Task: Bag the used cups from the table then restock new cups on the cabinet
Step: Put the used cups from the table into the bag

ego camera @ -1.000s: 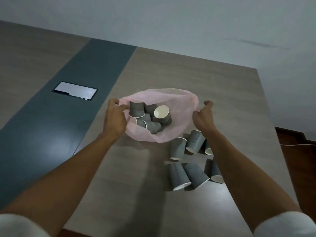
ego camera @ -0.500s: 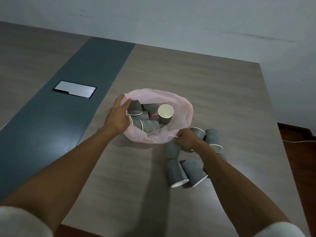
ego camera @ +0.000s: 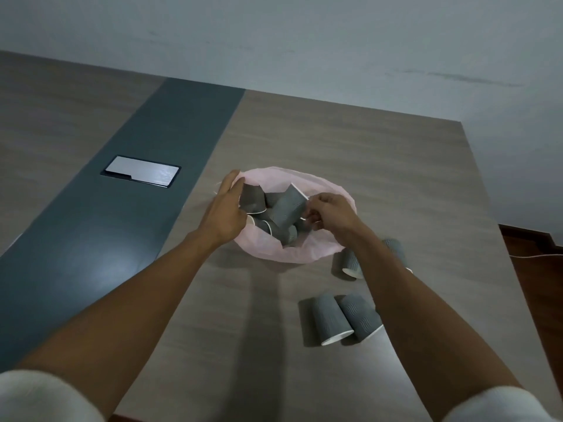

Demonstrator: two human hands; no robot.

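Pink bag (ego camera: 304,254) open on table (ego camera: 365,153), cups heaped inside, right hand (ego camera: 330,211) pinching one grey cup (ego camera: 288,208) over it, mouth up-right, left hand (ego camera: 225,208) spread wide at rim, no print legible.

This looks like an office meeting room: a big long bench (ego camera: 350,153) with a plug box lid (ego camera: 140,171) set in it.

Two bare forearms enter from the lower corners of the frame. Left sleeve (ego camera: 45,397), lower left: white, soft, thick fabric, pushed up to about the elbow. Right sleeve (ego camera: 499,405), lower right: same white fabric. No rings, watch or bands visible on left hand (ego camera: 224,213) or right hand (ego camera: 330,210).
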